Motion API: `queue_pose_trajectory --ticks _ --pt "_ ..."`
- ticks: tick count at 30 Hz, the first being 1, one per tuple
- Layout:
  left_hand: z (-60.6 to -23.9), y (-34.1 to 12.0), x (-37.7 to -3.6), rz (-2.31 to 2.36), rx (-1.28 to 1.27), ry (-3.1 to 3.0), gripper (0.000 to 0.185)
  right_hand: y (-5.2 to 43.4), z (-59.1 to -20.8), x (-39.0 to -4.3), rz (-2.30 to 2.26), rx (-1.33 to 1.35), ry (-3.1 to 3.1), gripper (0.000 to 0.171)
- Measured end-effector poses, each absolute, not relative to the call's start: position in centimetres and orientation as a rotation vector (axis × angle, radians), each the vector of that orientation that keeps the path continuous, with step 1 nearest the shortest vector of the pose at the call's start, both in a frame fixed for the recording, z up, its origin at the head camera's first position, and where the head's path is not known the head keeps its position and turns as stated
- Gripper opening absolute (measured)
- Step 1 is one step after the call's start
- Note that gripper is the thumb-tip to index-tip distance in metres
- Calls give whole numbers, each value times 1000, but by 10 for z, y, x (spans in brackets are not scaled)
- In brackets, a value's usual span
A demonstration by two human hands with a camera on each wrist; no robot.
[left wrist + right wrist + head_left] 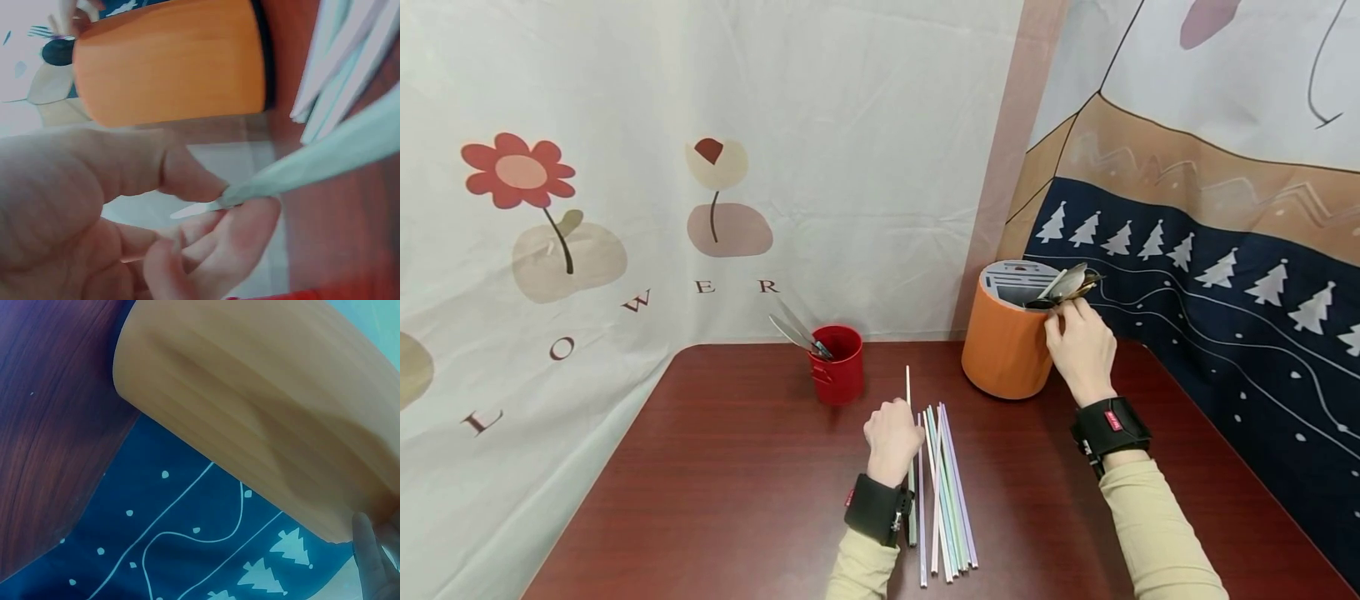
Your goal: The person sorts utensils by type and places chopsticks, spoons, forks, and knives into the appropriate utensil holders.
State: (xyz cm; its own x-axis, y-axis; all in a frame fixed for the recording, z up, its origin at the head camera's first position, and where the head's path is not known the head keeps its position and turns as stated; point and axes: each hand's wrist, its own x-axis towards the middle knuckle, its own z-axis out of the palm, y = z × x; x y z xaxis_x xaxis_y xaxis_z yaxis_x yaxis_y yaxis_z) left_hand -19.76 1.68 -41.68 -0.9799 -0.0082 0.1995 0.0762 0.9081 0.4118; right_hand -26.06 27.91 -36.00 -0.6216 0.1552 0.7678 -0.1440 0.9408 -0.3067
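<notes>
My left hand point(893, 433) pinches a pale green chopstick point(312, 156) between thumb and fingers, its thin tip pointing away. Beside that hand, several pastel chopsticks point(951, 500) lie loosely side by side on the brown table. At the right, my right hand point(1084, 346) grips the upper rim of an orange utensil holder point(1003, 350). Its fingers point(369, 556) show at the holder's edge in the right wrist view; their far ends are partly hidden. Spoons point(1067, 283) and other cutlery lean out of the holder just above that hand.
A small red bucket point(838, 375) stands left of the orange holder, with what look like knives point(793, 329) leaning out of it. The brown table point(722, 475) ends at a printed white curtain point(865, 167) behind and a dark blue tree-patterned cloth point(1217, 333) at the right.
</notes>
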Motion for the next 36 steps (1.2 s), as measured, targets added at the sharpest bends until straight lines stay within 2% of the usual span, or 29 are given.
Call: queue_pose_trajectory --ticks 9,19,36 --pt "-394 17 -189 -652 -87 -2576 7 279 -360 -260 431 -15 -2204 22" --pt "-379 17 -185 -911 -257 -2264 10 278 -361 -261 429 -10 -2194 24" --pt "-368 21 -187 -1058 -464 -1708 13 277 -360 -261 427 -1 -2190 22"
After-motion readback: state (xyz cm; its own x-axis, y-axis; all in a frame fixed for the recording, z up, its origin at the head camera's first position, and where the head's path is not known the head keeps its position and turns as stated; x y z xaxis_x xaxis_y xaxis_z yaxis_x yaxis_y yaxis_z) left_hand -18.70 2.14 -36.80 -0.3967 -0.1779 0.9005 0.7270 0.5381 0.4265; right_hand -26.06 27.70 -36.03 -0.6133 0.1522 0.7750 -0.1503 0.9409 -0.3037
